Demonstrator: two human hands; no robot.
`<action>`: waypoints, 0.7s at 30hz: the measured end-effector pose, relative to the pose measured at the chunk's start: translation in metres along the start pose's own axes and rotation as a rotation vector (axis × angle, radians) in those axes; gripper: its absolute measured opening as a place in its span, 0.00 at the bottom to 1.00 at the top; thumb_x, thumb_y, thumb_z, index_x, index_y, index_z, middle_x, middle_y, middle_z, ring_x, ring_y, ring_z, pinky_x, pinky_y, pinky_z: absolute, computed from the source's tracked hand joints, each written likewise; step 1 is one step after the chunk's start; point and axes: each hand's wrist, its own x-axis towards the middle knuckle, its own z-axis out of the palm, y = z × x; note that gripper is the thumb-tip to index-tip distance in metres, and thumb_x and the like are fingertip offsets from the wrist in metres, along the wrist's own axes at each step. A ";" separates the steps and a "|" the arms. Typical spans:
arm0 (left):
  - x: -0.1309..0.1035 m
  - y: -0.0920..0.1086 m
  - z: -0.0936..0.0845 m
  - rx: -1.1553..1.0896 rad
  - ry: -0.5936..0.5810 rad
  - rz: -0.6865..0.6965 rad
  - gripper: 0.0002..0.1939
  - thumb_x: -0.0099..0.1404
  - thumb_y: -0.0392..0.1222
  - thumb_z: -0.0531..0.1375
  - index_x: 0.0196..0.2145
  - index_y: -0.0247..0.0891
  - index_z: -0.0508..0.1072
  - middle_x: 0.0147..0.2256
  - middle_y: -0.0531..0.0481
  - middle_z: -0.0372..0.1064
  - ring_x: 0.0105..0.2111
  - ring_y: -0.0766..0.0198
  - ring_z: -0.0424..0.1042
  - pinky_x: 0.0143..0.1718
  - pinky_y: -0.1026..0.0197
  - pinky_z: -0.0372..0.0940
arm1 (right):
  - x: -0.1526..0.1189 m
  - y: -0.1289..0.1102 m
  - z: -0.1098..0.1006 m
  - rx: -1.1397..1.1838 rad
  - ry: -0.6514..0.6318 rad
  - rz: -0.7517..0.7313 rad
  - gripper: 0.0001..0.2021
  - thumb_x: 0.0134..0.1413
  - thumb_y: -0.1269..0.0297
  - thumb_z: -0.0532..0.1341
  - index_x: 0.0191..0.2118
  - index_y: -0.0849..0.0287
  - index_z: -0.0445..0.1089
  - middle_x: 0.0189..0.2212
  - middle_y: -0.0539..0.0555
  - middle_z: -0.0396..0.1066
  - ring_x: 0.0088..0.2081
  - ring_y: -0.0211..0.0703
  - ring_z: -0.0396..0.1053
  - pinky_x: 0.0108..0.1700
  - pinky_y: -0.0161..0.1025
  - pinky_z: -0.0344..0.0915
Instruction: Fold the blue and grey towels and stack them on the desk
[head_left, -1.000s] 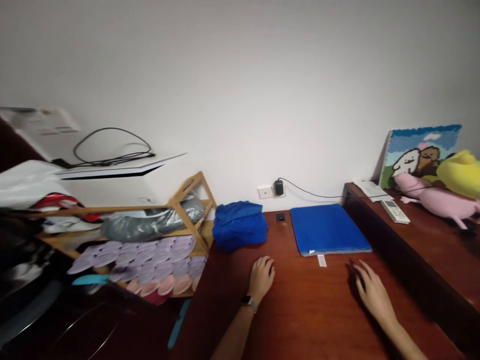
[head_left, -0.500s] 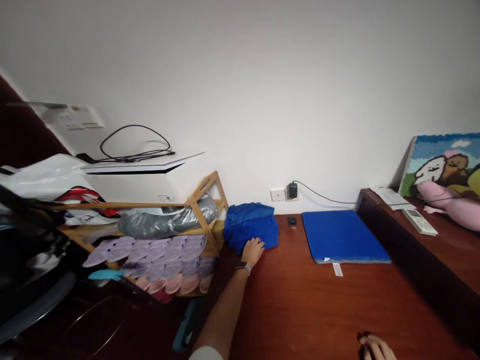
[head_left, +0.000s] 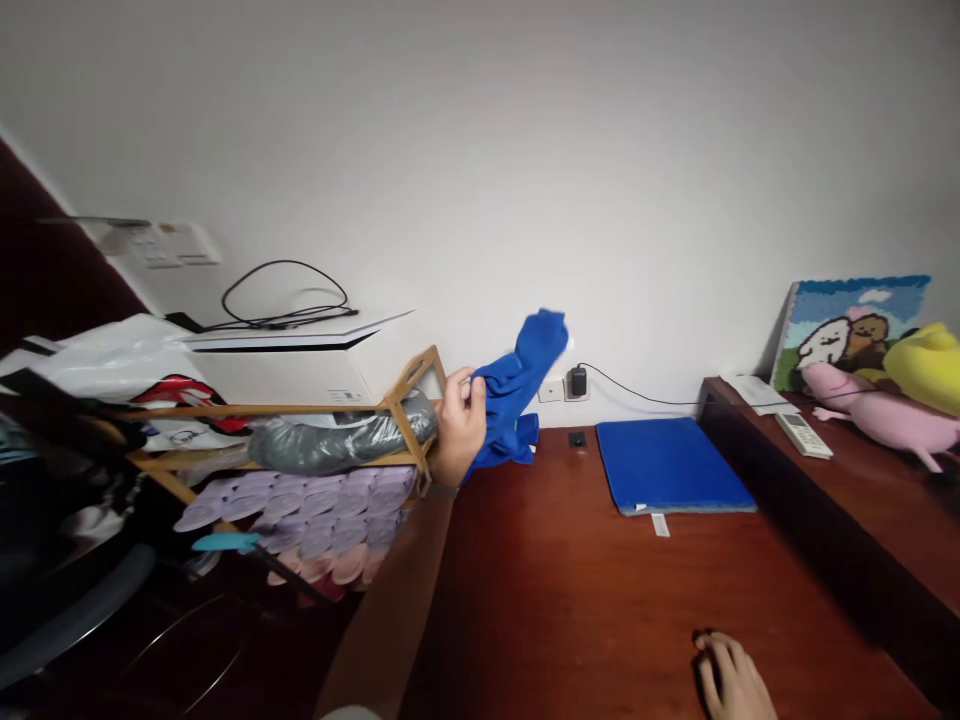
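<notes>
My left hand (head_left: 460, 418) is closed around a blue garment (head_left: 517, 375), lifted in front of the wall at the desk's back left corner. The fabric hangs in folds, one end sticking up to the right, and a lower fold reaches down near the desk top. My right hand (head_left: 735, 675) rests on the brown desk (head_left: 570, 590) near its front right, fingers apart and slightly bent. A dark patch shows by its fingertips; whether it is shadow or a thing I cannot tell. Farther back lies a flat blue folded cloth (head_left: 671, 465) with a white tag.
Left of the desk, a wooden rack (head_left: 409, 410) holds a white box (head_left: 300, 370), a plastic-wrapped grey bundle (head_left: 330, 445) and rows of slippers (head_left: 315, 510). A black plug (head_left: 578, 380) sits in the wall socket. On the right ledge are a remote (head_left: 803, 435) and a pink plush (head_left: 885, 405).
My left hand has raised the blue garment off the desk, where it lay bunched beside the rack. My right hand has come slightly farther into view.
</notes>
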 end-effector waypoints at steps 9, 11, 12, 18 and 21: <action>-0.120 0.091 -0.034 -0.662 -0.377 -0.695 0.19 0.58 0.55 0.68 0.36 0.38 0.72 0.26 0.55 0.67 0.26 0.66 0.67 0.30 0.63 0.64 | -0.011 -0.137 -0.020 0.443 -0.212 -0.036 0.23 0.59 0.40 0.59 0.48 0.51 0.76 0.49 0.63 0.76 0.49 0.57 0.77 0.53 0.53 0.75; -0.163 0.115 -0.042 -0.711 -0.511 -0.768 0.17 0.60 0.54 0.67 0.36 0.38 0.72 0.27 0.54 0.68 0.28 0.65 0.68 0.33 0.63 0.65 | -0.017 -0.182 -0.020 0.530 -0.285 -0.128 0.32 0.57 0.44 0.65 0.64 0.53 0.67 0.61 0.63 0.69 0.53 0.51 0.75 0.51 0.46 0.76; -0.186 0.126 -0.046 -0.727 -0.606 -0.801 0.16 0.61 0.53 0.67 0.36 0.38 0.72 0.27 0.54 0.68 0.29 0.65 0.69 0.34 0.63 0.65 | -0.021 -0.200 -0.020 0.555 -0.302 -0.179 0.35 0.56 0.47 0.67 0.66 0.53 0.63 0.63 0.62 0.66 0.54 0.50 0.74 0.51 0.44 0.76; -0.292 0.158 -0.086 -0.688 -0.667 -0.870 0.17 0.65 0.56 0.67 0.38 0.38 0.74 0.32 0.52 0.70 0.33 0.63 0.70 0.37 0.62 0.65 | -0.047 -0.227 -0.040 0.575 -0.483 -0.301 0.11 0.61 0.59 0.63 0.48 0.55 0.69 0.38 0.51 0.74 0.40 0.41 0.74 0.46 0.36 0.71; -0.303 0.151 -0.104 -0.672 -0.391 -0.911 0.18 0.64 0.57 0.68 0.37 0.39 0.75 0.32 0.52 0.70 0.33 0.64 0.69 0.38 0.62 0.65 | -0.053 -0.220 -0.062 0.479 -0.513 -0.241 0.16 0.58 0.56 0.67 0.49 0.54 0.68 0.35 0.49 0.72 0.37 0.40 0.72 0.43 0.35 0.69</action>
